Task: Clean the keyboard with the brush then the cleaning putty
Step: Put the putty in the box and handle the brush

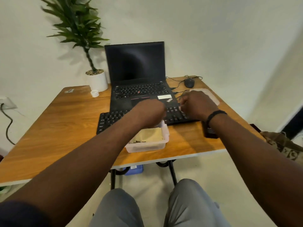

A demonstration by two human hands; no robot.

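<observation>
A black keyboard (113, 119) lies on the wooden table (62, 128) in front of an open laptop (139, 89). My left hand (148, 112) hovers over the keyboard's middle, just past the far rim of a clear plastic container (147, 147). Its fingers curl downward and are hidden from view. My right hand (196, 104) is over the keyboard's right end with its fingers curled. It pinches a small pale thing (180, 107) against the keys, too small to identify. Inside the container lie a yellowish mass (152, 135) and something dark.
The container's lid (213, 97) and a wired mouse (189, 82) lie at the back right. A potted plant (98, 81) and a small white cap (94, 93) stand at the back left. A black flat object (209, 132) lies under my right wrist.
</observation>
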